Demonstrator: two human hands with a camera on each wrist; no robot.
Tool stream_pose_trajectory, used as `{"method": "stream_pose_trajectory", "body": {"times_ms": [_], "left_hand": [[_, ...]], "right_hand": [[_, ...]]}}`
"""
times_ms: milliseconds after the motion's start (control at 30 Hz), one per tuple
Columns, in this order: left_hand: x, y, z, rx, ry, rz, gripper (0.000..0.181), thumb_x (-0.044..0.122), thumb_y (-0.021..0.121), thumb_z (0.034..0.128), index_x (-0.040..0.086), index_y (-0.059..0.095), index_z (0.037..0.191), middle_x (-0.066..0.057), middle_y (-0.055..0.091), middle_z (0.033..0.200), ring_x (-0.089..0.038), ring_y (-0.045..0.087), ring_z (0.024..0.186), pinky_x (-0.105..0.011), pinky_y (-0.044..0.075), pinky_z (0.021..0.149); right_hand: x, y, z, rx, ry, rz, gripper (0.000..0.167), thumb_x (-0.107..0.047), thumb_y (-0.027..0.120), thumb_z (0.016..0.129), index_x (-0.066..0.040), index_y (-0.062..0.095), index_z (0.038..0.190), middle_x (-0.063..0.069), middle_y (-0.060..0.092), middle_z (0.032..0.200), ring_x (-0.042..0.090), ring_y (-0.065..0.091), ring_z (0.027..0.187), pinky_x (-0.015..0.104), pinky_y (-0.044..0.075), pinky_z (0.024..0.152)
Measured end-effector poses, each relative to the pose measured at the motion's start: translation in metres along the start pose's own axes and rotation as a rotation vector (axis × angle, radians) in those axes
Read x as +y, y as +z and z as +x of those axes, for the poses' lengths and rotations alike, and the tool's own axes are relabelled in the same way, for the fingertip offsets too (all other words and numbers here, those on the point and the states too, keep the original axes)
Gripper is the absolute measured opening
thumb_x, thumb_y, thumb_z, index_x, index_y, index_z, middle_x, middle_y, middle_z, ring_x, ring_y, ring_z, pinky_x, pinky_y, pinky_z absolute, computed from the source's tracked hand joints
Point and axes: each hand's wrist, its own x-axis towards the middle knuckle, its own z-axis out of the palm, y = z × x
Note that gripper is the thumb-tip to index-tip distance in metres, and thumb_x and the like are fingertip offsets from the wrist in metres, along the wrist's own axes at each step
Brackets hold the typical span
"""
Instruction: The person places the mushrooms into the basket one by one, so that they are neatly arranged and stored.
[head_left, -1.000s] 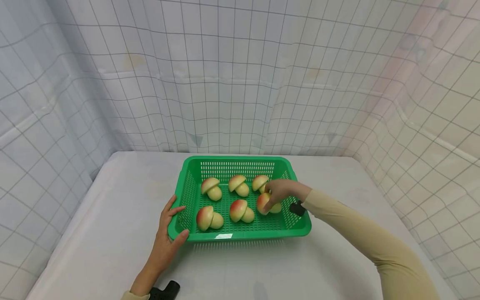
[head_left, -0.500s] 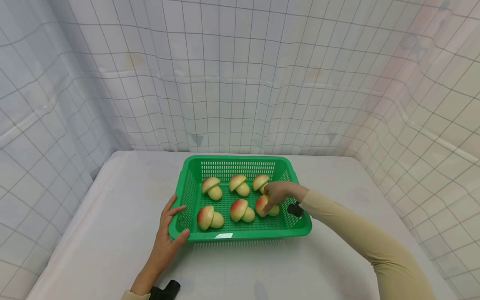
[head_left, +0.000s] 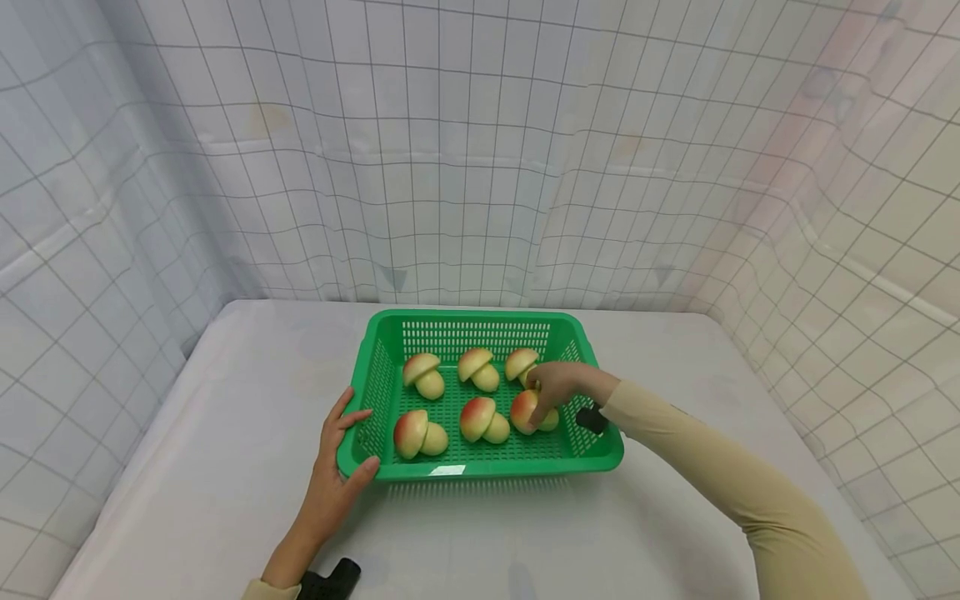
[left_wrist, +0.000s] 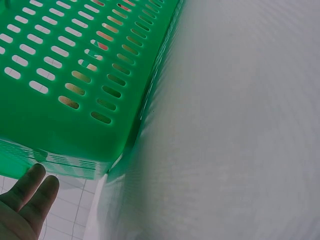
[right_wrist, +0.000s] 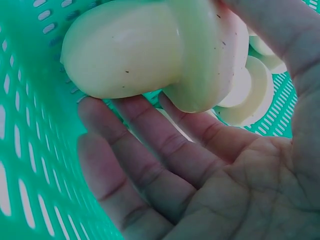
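Observation:
A green plastic basket (head_left: 517,472) holds several toy mushrooms in two rows, with red-and-yellow caps and pale stems. At its front left corner is my left hand (head_left: 328,471), thumb on the front rim and extended fingers against the left side. Inside the basket, my right hand (head_left: 558,382) holds the front right mushroom (right_wrist: 125,50) by its cap, between thumb and fingers. Behind that hand, the back right mushroom (head_left: 520,363) is partly hidden. The front middle mushroom (head_left: 477,419) lies just left of the held one.
The basket stands on a table with a white cover (head_left: 247,400). White grid-patterned curtains (head_left: 480,167) enclose the back and both sides. The front left mushroom (head_left: 411,434) and back left mushroom (head_left: 422,367) lie near the basket's left wall.
The front right mushroom has shifted slightly left toward the front middle one, with my right hand on it. In the last half second hardly anything moves. My left hand stays at the corner.

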Motion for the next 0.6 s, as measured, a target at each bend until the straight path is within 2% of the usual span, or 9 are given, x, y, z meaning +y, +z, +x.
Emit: {"method": "stream_pose_trajectory", "body": {"times_ms": [600], "left_hand": [[0.0012,0.0002,0.0001,-0.003,-0.004,-0.002,0.054,-0.001,0.059,0.0841,0.0,0.042,0.136,-0.003,0.01,0.156,-0.022,0.01,0.141,-0.018,0.021,0.1]], "right_hand": [[-0.0028,-0.0015,-0.0038,0.02,0.002,0.006,0.066,-0.035,0.086,0.066,-0.006,0.059,0.118,0.006,0.056,0.115,0.02,0.052,0.101,0.037,0.045,0.084]]}}
